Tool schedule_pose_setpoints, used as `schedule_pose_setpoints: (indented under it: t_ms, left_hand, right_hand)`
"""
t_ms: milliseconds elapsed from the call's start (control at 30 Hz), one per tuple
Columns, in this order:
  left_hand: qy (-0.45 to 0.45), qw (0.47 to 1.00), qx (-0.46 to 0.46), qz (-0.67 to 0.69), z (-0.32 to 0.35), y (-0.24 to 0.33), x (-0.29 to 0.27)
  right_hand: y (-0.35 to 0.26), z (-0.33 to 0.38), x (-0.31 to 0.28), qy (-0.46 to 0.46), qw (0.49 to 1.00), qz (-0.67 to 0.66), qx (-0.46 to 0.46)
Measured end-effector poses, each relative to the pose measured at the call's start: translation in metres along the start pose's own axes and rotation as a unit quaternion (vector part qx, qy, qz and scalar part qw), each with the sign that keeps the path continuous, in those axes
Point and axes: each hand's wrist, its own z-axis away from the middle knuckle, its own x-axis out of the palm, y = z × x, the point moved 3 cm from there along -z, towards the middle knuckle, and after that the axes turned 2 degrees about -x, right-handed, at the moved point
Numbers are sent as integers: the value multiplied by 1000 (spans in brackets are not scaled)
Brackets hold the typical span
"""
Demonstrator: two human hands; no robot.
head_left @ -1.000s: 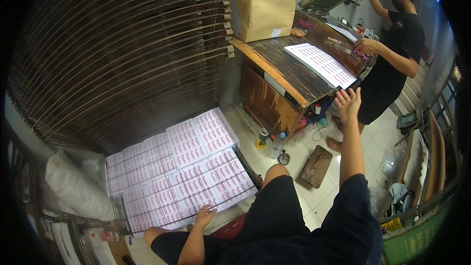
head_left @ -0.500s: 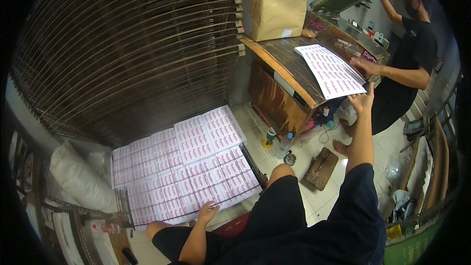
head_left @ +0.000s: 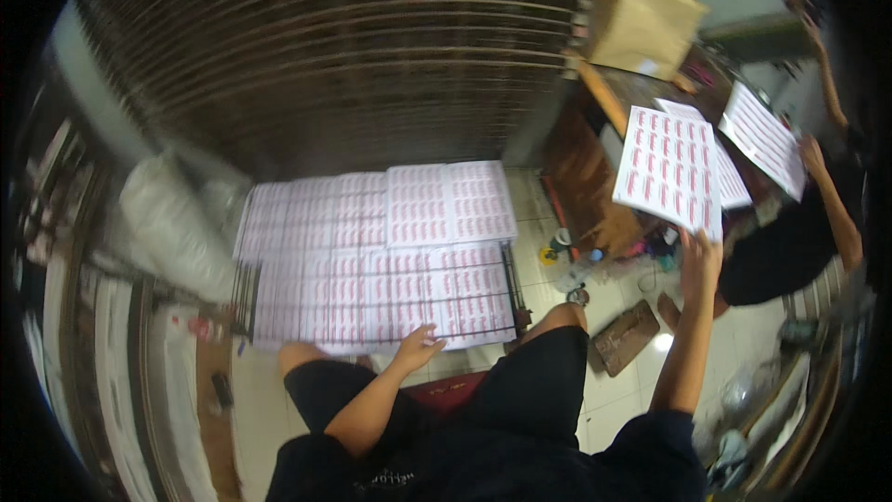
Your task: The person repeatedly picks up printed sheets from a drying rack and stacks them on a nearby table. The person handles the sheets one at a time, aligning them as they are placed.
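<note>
Raised at the right, my right hand (head_left: 701, 251) is closed on the near edge of a white printed sheet (head_left: 664, 167) with rows of red lettering. The sheet hangs out in front of the wooden table. My left hand (head_left: 418, 349) hovers at the front edge of a wire rack shelf (head_left: 516, 284), its fingers loosely apart and nothing visible in them. On that shelf lie several similar printed sheets (head_left: 381, 293), side by side and partly overlapping. Two more sheets (head_left: 451, 200) rest at its far right.
A co-worker's hand (head_left: 813, 156) holds another printed sheet (head_left: 767, 139) beside the wooden table (head_left: 595, 167); their other hand is up by a screen frame (head_left: 757, 37). Raised rack shelves (head_left: 353, 56) hang above. A brown block (head_left: 625, 336) and a bottle (head_left: 571, 274) stand on the floor.
My right hand has closed on a printed sheet and lifted it off the table area. The view has swung right. The co-worker now holds up another sheet; my left hand stays near the rack.
</note>
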Motion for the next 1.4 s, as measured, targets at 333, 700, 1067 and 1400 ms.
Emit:
schedule_pose_setpoints:
  t_ms: [333,700,1067,1400]
  left_hand:
    - [4,888,201,414,41,160,12]
    - [216,781,45,584,18,109,-65]
    - [396,747,38,533,-118,-73,-217]
    - [443,728,-25,522,-199,-103,-220]
  right_hand:
    - [111,210,156,-51,985,-16,164]
    - [182,237,183,-485,834,251,83]
    - [148,195,1,-336,762,553,32]
    - [168,191,12,-332,727,601,31]
